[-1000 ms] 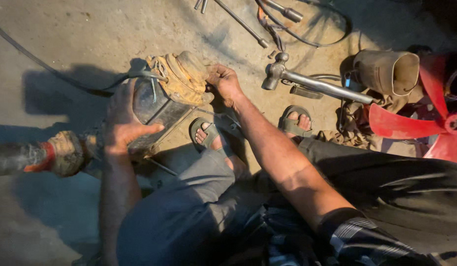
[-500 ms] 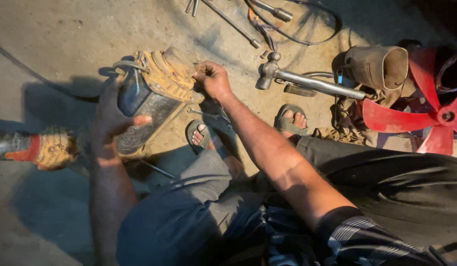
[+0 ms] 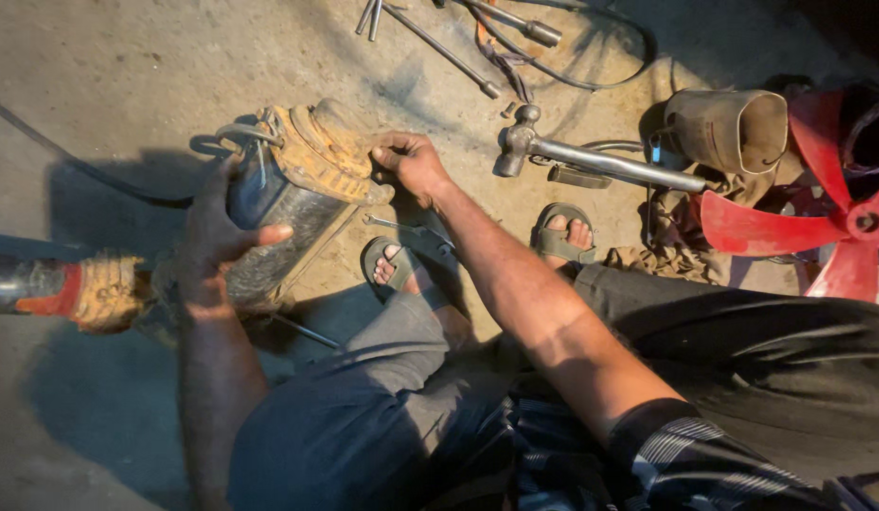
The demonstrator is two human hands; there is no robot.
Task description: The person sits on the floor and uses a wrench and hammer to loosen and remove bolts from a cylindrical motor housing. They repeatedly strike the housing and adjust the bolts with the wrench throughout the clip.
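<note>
My left hand (image 3: 212, 237) wraps the dark, mud-caked cylindrical metal pump body (image 3: 278, 213), tilted up off the floor to steady it; right hand (image 3: 413, 166) pinches its yellow-crusted far end. Steel hammer (image 3: 591, 159) lies right, w/in reach.

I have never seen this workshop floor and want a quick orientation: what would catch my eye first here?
Centre left, a grimy cylindrical pump body with a rusty yellow end is held tilted off the floor, the left hand gripping its side and the right hand at its upper end. At the right edge lies a bright red fan, with a ball-peen hammer on the concrete beside it.
</note>
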